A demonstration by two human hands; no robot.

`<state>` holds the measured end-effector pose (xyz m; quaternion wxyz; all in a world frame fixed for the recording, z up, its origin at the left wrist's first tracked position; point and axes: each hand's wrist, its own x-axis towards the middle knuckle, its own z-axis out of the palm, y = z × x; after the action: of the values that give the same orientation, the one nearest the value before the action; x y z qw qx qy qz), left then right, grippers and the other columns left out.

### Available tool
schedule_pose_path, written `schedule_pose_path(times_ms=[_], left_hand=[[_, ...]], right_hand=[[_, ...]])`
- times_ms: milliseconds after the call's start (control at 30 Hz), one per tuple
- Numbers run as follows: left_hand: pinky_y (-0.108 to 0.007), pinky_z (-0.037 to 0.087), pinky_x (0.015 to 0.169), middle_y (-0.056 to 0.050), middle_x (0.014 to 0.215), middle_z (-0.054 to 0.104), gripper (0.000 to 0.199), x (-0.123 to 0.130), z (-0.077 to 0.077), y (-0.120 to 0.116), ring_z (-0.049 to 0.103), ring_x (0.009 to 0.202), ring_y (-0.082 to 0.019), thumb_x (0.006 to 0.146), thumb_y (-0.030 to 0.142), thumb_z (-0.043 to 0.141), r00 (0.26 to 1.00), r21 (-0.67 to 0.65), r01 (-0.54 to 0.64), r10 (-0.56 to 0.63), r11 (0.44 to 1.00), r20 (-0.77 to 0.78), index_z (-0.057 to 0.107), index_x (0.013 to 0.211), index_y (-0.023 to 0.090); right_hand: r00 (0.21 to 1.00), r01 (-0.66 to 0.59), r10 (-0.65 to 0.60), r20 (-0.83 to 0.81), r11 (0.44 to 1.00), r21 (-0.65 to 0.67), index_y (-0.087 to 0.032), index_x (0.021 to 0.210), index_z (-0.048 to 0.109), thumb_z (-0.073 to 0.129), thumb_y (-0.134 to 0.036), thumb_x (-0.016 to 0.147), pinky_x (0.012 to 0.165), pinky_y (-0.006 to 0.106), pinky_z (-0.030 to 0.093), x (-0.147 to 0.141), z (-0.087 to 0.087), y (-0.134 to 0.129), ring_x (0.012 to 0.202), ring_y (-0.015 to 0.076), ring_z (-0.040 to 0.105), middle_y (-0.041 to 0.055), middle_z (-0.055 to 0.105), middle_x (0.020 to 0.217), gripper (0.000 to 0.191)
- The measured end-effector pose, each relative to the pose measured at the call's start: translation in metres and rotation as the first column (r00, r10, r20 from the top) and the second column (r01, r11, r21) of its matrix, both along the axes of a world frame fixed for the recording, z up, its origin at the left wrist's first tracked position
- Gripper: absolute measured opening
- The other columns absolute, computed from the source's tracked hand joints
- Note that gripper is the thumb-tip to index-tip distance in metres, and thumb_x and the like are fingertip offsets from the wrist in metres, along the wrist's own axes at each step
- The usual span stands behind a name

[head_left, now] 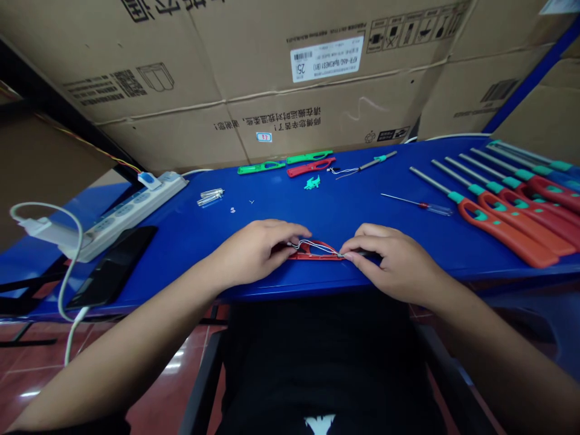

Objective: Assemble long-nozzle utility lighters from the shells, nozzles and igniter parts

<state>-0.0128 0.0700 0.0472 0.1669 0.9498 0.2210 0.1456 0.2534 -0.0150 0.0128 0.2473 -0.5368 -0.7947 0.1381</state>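
The red shell half (317, 256) lay at the near edge of the blue table (190, 254), between the hands. The left hand (263, 251) had its fingers nearly closed at the shell's left end, by the white wires (317, 244); whether it pinched them could not be told. The right hand (385, 257) pinched the dark rod (365, 252) at the right end. Bare tabletop opened beyond both hands, up to the green trigger pieces (312, 182) and, rightward, the screwdriver (419, 205).
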Motion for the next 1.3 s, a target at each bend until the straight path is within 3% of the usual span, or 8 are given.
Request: schedule_pose_path(times_ms=[200, 400, 667, 967, 1300], left_hand=[[-0.034, 0.055, 0.086, -0.006, 0.099, 0.073, 0.019, 0.003, 0.001, 0.000, 0.066, 0.094, -0.019, 0.093, 0.016, 0.059, 0.998, 0.109, -0.047, 0.050, 0.993, -0.027, 0.071, 0.108, 0.017], [-0.034, 0.056, 0.084, -0.007, 0.098, 0.073, 0.021, 0.005, 0.001, 0.000, 0.067, 0.090, -0.018, 0.094, 0.017, 0.057, 0.999, 0.108, -0.032, 0.034, 0.994, -0.018, 0.075, 0.105, 0.017], [-0.036, 0.056, 0.088, -0.007, 0.105, 0.076, 0.024, -0.001, 0.000, 0.002, 0.069, 0.094, -0.019, 0.096, 0.018, 0.055, 0.999, 0.118, 0.047, -0.046, 0.992, -0.016, 0.075, 0.109, 0.018], [-0.033, 0.058, 0.082, -0.005, 0.100, 0.078, 0.024, 0.004, -0.008, -0.003, 0.070, 0.091, -0.019, 0.090, 0.012, 0.060, 0.995, 0.124, -0.098, 0.094, 0.987, 0.041, 0.075, 0.109, 0.018], [-0.029, 0.058, 0.078, -0.003, 0.096, 0.079, 0.023, -0.001, -0.007, -0.011, 0.072, 0.087, -0.017, 0.091, 0.011, 0.060, 0.997, 0.131, -0.058, 0.051, 0.990, 0.058, 0.076, 0.107, 0.017]], right_hand=[[1.000, -0.004, 0.004, 0.001, 1.000, 0.023, -0.026, 0.100, 0.073, 0.054, -0.029, 0.097, 0.077, 0.034, 0.045, 0.002, -0.002, 0.001, 0.089, 0.0177, 0.062, 0.0018, 0.067, 0.095, 0.019], [1.000, -0.006, 0.006, 0.009, 1.000, 0.030, -0.026, 0.099, 0.073, 0.054, -0.029, 0.097, 0.076, 0.033, 0.045, 0.001, -0.002, 0.000, 0.089, 0.0181, 0.063, 0.0020, 0.067, 0.094, 0.020], [1.000, -0.005, 0.005, 0.006, 1.000, 0.024, -0.027, 0.102, 0.073, 0.054, -0.029, 0.097, 0.078, 0.034, 0.045, 0.002, -0.004, 0.001, 0.090, 0.0180, 0.062, 0.0017, 0.067, 0.096, 0.020], [1.000, -0.006, 0.006, 0.005, 1.000, 0.024, -0.026, 0.101, 0.073, 0.055, -0.028, 0.097, 0.077, 0.034, 0.045, 0.001, -0.003, 0.000, 0.089, 0.0180, 0.062, 0.0020, 0.067, 0.095, 0.019], [1.000, -0.013, 0.013, 0.007, 1.000, 0.027, -0.027, 0.101, 0.073, 0.054, -0.031, 0.098, 0.076, 0.034, 0.045, 0.001, -0.005, 0.001, 0.087, 0.0183, 0.062, 0.0023, 0.066, 0.094, 0.020]])
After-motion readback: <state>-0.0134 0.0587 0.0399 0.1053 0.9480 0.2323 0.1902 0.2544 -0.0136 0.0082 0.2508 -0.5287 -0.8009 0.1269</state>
